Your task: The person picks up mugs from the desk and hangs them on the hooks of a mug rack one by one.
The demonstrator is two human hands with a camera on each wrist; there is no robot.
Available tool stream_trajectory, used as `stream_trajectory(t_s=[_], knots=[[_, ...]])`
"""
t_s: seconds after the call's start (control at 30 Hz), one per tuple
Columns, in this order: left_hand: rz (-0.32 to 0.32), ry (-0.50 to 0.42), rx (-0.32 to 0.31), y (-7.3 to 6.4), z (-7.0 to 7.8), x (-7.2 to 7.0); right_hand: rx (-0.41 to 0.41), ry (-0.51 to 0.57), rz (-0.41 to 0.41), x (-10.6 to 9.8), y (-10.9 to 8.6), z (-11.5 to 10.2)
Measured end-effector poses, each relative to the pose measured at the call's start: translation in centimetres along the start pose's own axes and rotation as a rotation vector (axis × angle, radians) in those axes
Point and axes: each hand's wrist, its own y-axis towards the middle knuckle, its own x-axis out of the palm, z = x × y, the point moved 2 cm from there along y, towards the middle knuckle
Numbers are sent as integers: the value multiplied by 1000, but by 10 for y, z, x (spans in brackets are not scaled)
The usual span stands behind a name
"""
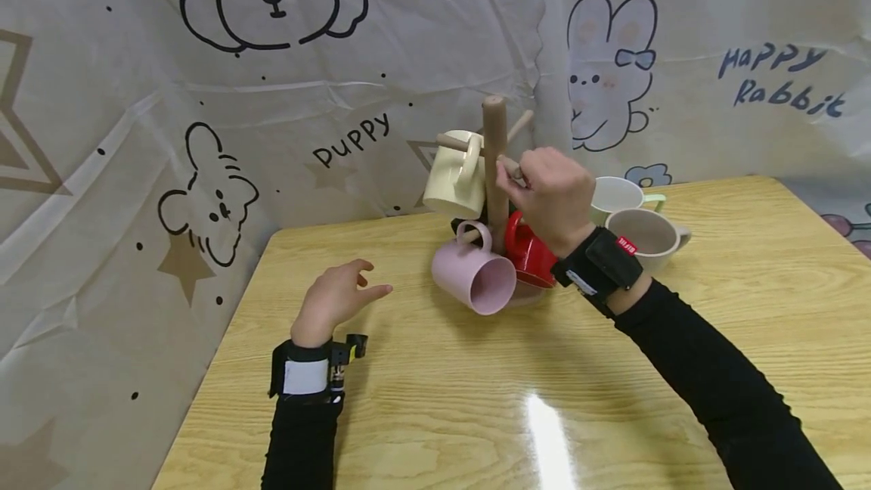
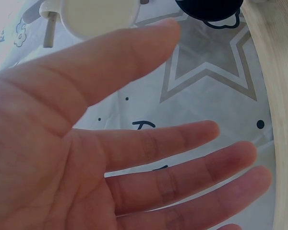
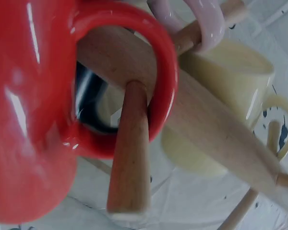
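In the head view my right hand (image 1: 553,191) curls at the upper part of a wooden mug tree (image 1: 496,134), its thumb and fingers pinching an upper peg (image 1: 510,168). A cream mug (image 1: 452,184) hangs on the upper left peg. Lower down hang a pink mug (image 1: 469,274), mouth facing me, and a red mug (image 1: 534,255) below my right hand. The right wrist view shows the red mug's handle (image 3: 170,81) looped around a lower peg (image 3: 129,158). My left hand (image 1: 333,297) hovers left of the pink mug, fingers spread and holding nothing.
A pale green mug (image 1: 612,195) and a greyish mug (image 1: 646,233) stand on the wooden table (image 1: 422,407) right of the tree. A dark mug (image 2: 211,7) shows partly in the left wrist view. Behind the table hangs a printed cloth (image 1: 408,36).
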Motion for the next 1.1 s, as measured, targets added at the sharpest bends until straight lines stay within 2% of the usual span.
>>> stream_trajectory(t_s=[0.17,0.33,0.57,0.67,0.77,0.87,0.93,1.0,1.1], knots=[[-3,-1,-1,-1,-1,-1,-43,-30,23,4,0,-10],[-2,4,0,-3,-1,-3,-47,-28,36,7,0,-15],[-1,3,16,-3,4,-2,-36,-38,52,7,0,-15],[-1,7,17,-2,4,-1,-57,-25,50,6,0,-12],[-3,16,13,-3,3,-1,-114,17,-14,4,2,-7],[-3,20,10,-4,2,-2,-155,97,-141,-1,4,2],[-4,20,11,-4,2,-3,-153,154,-209,-9,5,12],[-5,17,13,-5,1,-4,-111,227,-240,-21,3,26],[-4,14,17,-5,1,-4,17,332,-241,-45,-5,57]])
